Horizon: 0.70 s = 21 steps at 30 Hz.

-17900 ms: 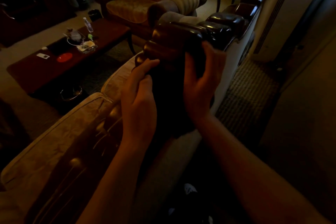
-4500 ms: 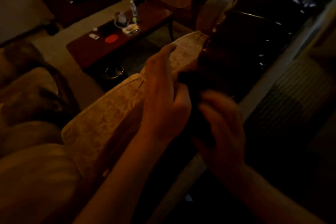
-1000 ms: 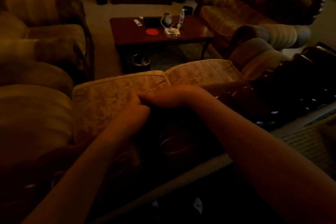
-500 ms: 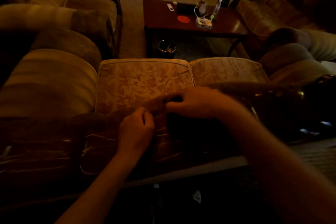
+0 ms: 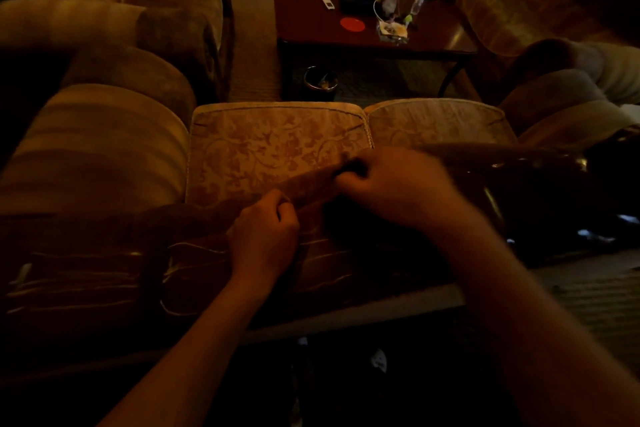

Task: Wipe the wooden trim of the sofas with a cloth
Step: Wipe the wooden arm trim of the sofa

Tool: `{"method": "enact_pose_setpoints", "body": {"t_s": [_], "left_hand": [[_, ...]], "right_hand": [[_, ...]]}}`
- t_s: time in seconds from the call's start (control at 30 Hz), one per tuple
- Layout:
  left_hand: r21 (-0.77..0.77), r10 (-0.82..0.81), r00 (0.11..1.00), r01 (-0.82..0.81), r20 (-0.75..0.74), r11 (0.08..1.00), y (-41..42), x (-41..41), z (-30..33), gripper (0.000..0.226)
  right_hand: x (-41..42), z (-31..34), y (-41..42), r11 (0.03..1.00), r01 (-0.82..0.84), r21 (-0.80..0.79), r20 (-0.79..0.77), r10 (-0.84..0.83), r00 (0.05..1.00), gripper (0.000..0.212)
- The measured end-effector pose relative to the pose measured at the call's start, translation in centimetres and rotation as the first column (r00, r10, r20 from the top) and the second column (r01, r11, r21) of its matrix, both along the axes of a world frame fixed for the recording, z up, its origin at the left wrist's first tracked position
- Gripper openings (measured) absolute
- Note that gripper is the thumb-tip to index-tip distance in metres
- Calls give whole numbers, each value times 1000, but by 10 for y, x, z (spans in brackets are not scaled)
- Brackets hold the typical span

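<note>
1. The carved wooden trim (image 5: 194, 263) runs nine-to-three across the sofa's back.
2. The dark cloth (image 5: 341, 218), barely readable, lies on it beneath the right hand (image 5: 398, 184), whose curled fingers seemingly clutch it.
3. The left hand (image 5: 263, 236), curled at eight o'clock, holds nothing discernible.

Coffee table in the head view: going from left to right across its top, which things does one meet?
On the coffee table: white remote → dark flat case, with the red disc nearer the camera → cluttered cup and small tray → clear bottle.
</note>
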<state>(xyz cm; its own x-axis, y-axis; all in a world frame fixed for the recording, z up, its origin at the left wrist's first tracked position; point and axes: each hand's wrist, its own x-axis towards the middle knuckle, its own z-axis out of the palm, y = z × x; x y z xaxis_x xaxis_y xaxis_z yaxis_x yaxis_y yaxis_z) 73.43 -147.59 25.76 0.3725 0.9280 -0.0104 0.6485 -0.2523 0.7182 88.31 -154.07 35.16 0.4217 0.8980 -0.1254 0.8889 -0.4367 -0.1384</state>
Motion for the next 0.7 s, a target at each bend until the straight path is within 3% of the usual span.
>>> {"method": "enact_pose_setpoints", "body": {"t_s": [0.07,0.1,0.27,0.4,0.47,0.6,0.63,0.7], "left_hand": [[-8,-1,1000,0,-15,1000,0,0,1,30],[-13,-4,1000,3,-22,1000,0,0,2,28],[-9,-8,1000,8,-12,1000,-2,-1,4,24],[-1,-4,999,4,-40,1000,-1,1,3,25],[3,-8,999,8,-31,1000,-2,1,1,27],[-8,13,1000,-13,18,1000,-2,-1,-3,41],[-2,20,999,-20,32,1000,-2,-2,-3,41],[7,41,998,-41,47,999,-4,-2,-1,40]], "right_hand": [[-31,-6,5,986,-146,80,115,137,984,40],[-34,-5,6,986,-144,82,121,134,984,42],[36,15,-3,996,49,-80,-107,-58,993,42],[64,22,-17,975,220,-41,30,-219,975,50],[36,14,-13,992,129,14,11,-129,992,50],[-29,-6,4,966,-247,76,91,240,966,38],[-19,-6,9,966,-256,29,65,254,965,40],[21,5,5,976,-200,-91,-133,187,973,48]]}}
